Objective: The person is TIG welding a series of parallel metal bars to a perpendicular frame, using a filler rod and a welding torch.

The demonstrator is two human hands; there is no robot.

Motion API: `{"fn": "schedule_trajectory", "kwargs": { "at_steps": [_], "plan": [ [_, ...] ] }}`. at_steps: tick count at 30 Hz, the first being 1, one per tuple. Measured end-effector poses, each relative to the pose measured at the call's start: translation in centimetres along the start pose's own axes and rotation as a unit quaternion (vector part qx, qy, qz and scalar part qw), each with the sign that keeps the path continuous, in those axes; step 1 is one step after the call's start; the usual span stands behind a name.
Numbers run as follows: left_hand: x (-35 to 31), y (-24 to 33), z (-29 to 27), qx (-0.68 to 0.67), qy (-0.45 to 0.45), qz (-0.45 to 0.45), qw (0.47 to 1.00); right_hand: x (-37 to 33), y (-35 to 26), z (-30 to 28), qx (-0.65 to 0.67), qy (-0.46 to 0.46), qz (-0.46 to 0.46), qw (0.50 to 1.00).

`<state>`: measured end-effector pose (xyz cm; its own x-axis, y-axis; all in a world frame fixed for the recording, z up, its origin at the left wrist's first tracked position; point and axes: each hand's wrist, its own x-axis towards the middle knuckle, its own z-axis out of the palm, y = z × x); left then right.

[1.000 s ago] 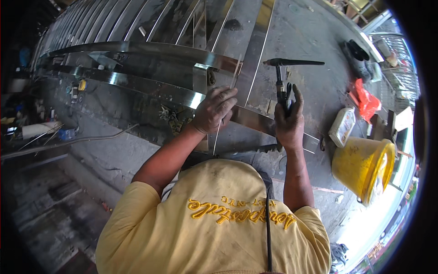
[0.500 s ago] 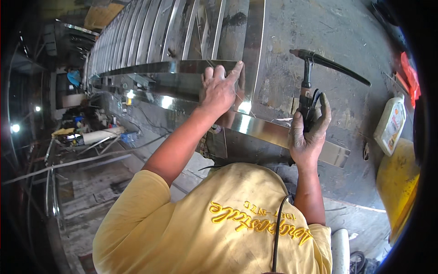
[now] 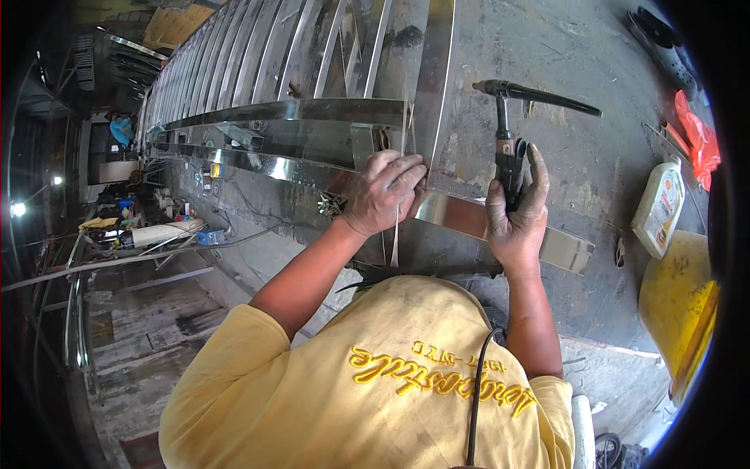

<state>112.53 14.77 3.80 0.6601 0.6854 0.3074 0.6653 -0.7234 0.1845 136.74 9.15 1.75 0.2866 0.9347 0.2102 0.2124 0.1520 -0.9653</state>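
My right hand (image 3: 522, 227) is closed round the dark handle of a TIG welding torch (image 3: 509, 160), thumb on one side and fingers on the other. The torch stands upright, its long black back cap pointing right. My left hand (image 3: 387, 191) is at the near corner of a shiny metal frame (image 3: 297, 109), its fingers curled down. A thin pale metal strip (image 3: 395, 246) shows above and below these fingers and seems gripped by them; the fingertips are partly hidden. Between my hands, a flat shiny metal bar (image 3: 453, 213) runs along the bench's near side.
Many parallel metal slats (image 3: 250, 55) fill the far left. To the right are a white plastic bottle (image 3: 658, 205), a red plastic bag (image 3: 694, 141), a yellow container (image 3: 678, 301) and dark clogs (image 3: 664, 55). A cable (image 3: 141, 258) crosses the left side.
My left hand has come off the frame's top edge, moved nearer me and curled its fingers round the thin strip. The torch in my right hand has shifted slightly left.
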Motion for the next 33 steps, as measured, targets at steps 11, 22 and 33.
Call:
{"fn": "schedule_trajectory", "kwargs": {
  "at_steps": [11, 22, 33],
  "plan": [
    [-3.4, 1.3, 1.4, -0.015, 0.063, -0.013, 0.998, -0.4, -2.1, 1.1, -0.058, -0.041, 0.058, 0.996],
    [-4.6, 1.3, 2.5, -0.069, 0.127, -0.015, 0.989, 0.7, -2.2, 6.6, -0.129, -0.086, -0.01, 0.988],
    [-4.6, 1.6, 2.3, -0.056, 0.124, -0.014, 0.991, 1.2, -3.0, 7.3, -0.183, -0.102, 0.011, 0.978]
  ]
}}
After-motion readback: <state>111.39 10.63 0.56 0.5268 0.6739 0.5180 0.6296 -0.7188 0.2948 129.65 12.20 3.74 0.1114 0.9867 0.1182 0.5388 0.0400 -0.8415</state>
